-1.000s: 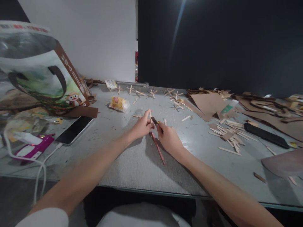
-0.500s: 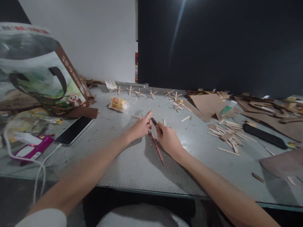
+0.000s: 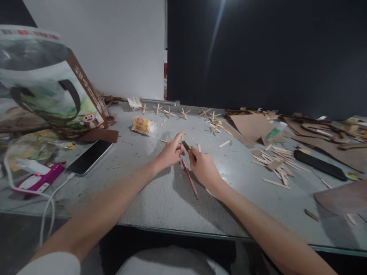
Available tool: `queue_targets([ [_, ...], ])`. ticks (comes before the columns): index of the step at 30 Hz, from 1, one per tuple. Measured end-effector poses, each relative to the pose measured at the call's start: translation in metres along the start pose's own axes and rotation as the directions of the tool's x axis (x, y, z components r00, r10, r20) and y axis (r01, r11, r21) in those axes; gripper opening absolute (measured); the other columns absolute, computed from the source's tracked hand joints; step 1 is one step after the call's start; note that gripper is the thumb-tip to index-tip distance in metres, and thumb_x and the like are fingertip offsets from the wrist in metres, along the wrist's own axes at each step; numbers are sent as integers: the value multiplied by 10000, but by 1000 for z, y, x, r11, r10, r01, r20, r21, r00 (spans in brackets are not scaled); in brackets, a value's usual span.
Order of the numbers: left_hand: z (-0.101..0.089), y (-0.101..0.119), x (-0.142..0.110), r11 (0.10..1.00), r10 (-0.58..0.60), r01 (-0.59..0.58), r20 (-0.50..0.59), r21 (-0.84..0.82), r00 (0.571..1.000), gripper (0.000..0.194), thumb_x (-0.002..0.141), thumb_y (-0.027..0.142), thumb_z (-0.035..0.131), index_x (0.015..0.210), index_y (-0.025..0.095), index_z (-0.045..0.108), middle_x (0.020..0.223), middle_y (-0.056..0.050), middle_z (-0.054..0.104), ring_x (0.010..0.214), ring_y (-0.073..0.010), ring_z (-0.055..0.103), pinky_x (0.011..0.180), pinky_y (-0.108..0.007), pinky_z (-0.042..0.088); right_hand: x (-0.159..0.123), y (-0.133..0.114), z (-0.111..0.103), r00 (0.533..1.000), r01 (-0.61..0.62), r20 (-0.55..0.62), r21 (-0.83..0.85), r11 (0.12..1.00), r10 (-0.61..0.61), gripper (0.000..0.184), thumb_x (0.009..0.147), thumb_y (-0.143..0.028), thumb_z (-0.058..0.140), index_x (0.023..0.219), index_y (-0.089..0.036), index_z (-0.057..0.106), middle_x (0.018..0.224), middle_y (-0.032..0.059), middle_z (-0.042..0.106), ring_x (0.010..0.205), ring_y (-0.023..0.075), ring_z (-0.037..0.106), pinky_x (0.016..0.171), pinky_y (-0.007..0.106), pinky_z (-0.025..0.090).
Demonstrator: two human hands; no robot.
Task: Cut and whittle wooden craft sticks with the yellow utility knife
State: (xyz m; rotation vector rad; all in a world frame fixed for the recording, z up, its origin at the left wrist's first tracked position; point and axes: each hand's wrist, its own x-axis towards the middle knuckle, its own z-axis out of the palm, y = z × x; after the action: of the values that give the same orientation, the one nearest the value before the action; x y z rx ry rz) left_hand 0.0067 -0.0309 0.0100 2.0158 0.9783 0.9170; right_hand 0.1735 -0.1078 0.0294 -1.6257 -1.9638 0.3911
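My right hand is closed around a slim dark tool with a small yellow mark, which points up and left toward my other hand. Its exact kind is not clear. Facing it, my left hand has its fingers pinched together near the tool's tip. Whatever lies between them is too small to make out. Below both hands a thin red-patterned stick, like a pencil, lies slanted on the grey table. Short wooden sticks lie just behind the hands, one beside the right fingers.
Star-shaped stick pieces line the back, near a yellow wrapped packet. At right are a pile of wooden sticks, brown card and a black long case. At left are a phone, purple power bank and large bag.
Almost nothing differs. My hands stay together at the same spot with a very slight shift, and the dark tool remains in my right hand.
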Motion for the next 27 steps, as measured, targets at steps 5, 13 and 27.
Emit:
queue_targets([
  [5, -4, -3, -1, 985, 74, -82, 59, 153, 996, 794, 860, -10, 523, 1627, 145, 388, 769, 32, 642, 704, -143, 582, 735, -251, 448, 0, 1, 0, 1000, -27, -1, 5, 1000, 27, 232, 1087, -225, 418, 928, -217, 587, 621, -45, 424, 531, 145, 310, 577, 295, 193],
  [13, -8, -7, 2, 972, 90, -100, 57, 212, 994, 880, 826, -47, 509, 1669, 163, 374, 786, 43, 613, 711, -137, 561, 760, -252, 450, 0, 3, 1, 999, -5, -32, 29, 1000, 6, 242, 1089, -238, 419, 902, -221, 572, 608, -58, 388, 520, 141, 295, 579, 296, 194],
  [27, -9, -3, 2, 980, 86, -86, 7, 182, 996, 831, 897, 1, 502, 1688, 226, 386, 823, 16, 656, 758, -151, 611, 810, -251, 484, 2, 2, -2, 999, 21, -27, 8, 1000, -21, 282, 1103, -245, 389, 942, -211, 618, 626, -25, 476, 535, 152, 327, 600, 302, 210],
])
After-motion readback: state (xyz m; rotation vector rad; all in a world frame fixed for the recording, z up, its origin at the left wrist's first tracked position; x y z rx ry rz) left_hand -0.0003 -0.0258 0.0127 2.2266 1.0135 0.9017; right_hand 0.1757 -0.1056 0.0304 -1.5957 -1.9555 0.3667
